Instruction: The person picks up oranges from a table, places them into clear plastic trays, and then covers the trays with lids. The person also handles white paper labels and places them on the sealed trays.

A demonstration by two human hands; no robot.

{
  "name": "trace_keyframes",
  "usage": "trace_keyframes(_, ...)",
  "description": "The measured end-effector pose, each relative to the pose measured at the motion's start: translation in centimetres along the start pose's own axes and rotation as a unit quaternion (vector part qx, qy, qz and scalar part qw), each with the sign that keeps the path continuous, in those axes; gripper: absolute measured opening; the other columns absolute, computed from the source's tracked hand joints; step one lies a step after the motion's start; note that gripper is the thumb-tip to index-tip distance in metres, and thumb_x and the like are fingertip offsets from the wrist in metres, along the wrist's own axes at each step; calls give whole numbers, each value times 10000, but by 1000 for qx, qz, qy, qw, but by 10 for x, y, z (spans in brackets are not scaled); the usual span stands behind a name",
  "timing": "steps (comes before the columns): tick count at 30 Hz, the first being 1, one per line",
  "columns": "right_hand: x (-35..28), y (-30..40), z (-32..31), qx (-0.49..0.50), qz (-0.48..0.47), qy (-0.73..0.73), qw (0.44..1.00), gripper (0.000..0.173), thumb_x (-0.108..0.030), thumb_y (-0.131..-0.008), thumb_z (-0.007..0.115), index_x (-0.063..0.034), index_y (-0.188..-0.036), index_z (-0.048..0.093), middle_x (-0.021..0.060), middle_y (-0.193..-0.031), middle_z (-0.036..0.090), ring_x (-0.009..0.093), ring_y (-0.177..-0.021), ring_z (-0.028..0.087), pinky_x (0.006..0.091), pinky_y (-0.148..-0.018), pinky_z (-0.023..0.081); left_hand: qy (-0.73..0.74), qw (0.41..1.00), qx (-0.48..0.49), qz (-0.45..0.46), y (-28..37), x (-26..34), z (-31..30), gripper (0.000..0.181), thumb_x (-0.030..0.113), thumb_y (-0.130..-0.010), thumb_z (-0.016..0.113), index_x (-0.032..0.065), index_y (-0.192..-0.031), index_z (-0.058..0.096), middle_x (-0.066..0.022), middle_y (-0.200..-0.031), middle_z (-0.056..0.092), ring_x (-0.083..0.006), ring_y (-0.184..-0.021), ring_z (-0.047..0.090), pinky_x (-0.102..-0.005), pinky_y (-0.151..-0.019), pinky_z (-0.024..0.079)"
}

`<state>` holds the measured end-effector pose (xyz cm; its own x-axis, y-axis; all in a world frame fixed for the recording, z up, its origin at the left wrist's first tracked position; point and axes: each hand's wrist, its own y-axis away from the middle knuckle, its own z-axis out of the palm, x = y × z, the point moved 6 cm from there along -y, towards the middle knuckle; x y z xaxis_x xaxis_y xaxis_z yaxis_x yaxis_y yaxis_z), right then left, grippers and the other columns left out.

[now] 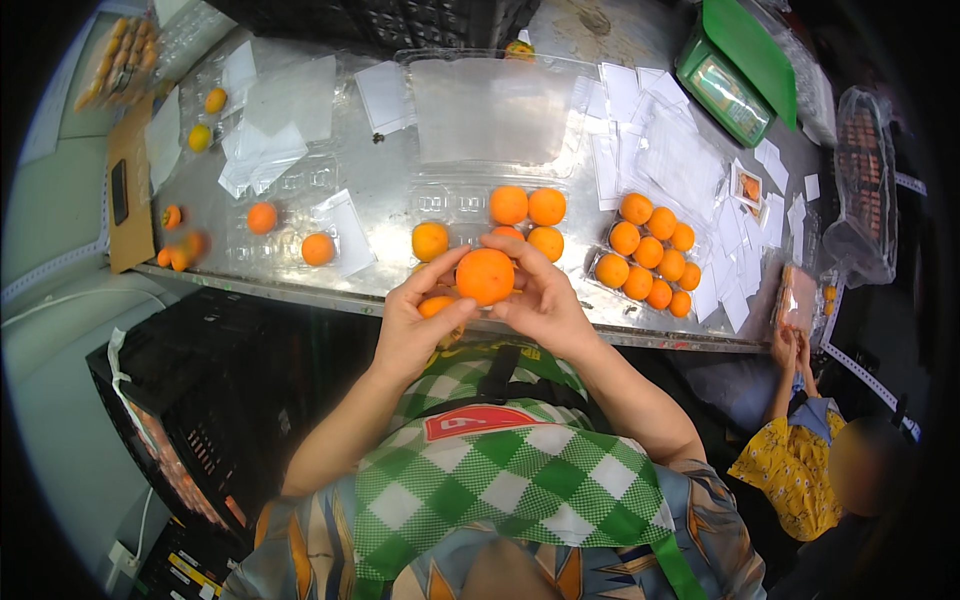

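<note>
Between the fingertips of my left hand and my right hand is an orange persimmon, raised over the front of an opened clear plastic clamshell tray. Another persimmon shows behind my left thumb; whether the left hand also holds it is hard to tell. Several persimmons sit in the tray's cups on the right, and one persimmon lies in a left cup. My hands hide part of the front cups. The tray's lid is folded back, away from me.
Right of the tray stands a filled pack of persimmons, near white cards and a green scale. Another clear tray with loose fruit lies left. A black crate stands behind. At far right a co-worker's hands touch a pack.
</note>
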<state>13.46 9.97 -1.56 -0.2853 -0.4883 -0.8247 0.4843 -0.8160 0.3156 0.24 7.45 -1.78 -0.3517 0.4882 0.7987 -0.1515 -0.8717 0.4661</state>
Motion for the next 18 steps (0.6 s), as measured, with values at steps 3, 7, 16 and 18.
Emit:
trace_keyframes(3, -8, 4, -3, 21, -53, 149, 987, 576, -58, -723, 659, -34, -1246, 418, 86, -1154, 501, 176, -1043, 533, 278, -795, 483, -23, 1000, -13, -1, -3, -1, 3, 494, 3, -778, 612, 25, -1251, 469, -78, -1043, 571, -109, -867, 565, -221, -722, 460)
trace_keyframes(7, -26, 12, -6, 40, -116, 354, 927, 630, -123, -657, 744, -20, -1210, 460, 135, -1147, 530, 260, -1067, 529, 340, -869, 436, -54, 997, -32, -35, -4, -5, 6, 478, 21, -776, 611, 17, -1237, 481, -81, -1008, 588, -124, -887, 566, -242, -769, 459)
trace_keyframes(16, -37, 88, -120, 289, -121, 476, 822, 539, -132, -631, 742, -23, -1108, 515, 122, -1014, 594, 238, -865, 595, 307, -741, 484, -90, 984, -107, -107, -18, -34, 32, 407, 47, -807, 572, 8, -1204, 493, -100, -949, 600, -143, -751, 585, -245, -698, 471)
trace_keyframes(18, -41, 110, -175, 359, -68, 443, 819, 503, -129, -628, 750, -25, -1063, 519, 113, -1005, 589, 227, -875, 588, 292, -705, 477, -107, 983, -101, -106, -21, -37, 43, 356, 59, -821, 566, 2, -1169, 517, -91, -929, 603, -136, -737, 585, -243, -679, 470)
